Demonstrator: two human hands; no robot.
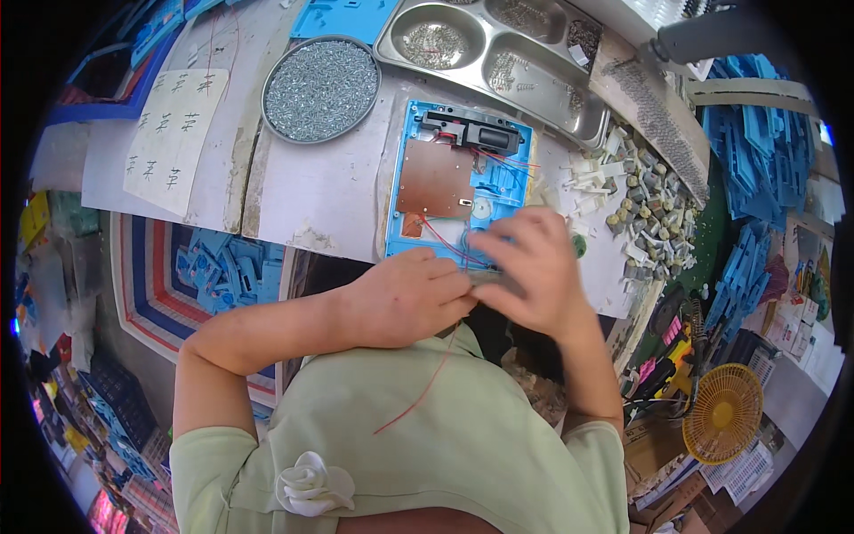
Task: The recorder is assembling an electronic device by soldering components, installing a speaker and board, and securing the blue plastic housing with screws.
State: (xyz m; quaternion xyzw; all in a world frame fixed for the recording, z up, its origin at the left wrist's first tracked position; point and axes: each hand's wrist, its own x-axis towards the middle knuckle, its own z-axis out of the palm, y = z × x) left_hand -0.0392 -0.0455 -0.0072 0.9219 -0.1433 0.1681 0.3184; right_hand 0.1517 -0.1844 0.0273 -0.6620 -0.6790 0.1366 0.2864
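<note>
R hand (pixel 532 271) is blurred, hides lower-R corner of blue casing (pixel 509 182). L hand (pixel 405 298): fingertips hidden, grip unclear. Metal pcs (pixel 321 89) in rd tray (pixel 265 96) too tiny to ID.

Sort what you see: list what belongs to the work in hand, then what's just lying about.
Apparently in the work:
blue casing, by the left hand and right hand
brown board inside it
red wires
probably the small metal pieces in the round dish

Apparently just lying about:
yellow fan
handwritten sheet
striped bag
</note>
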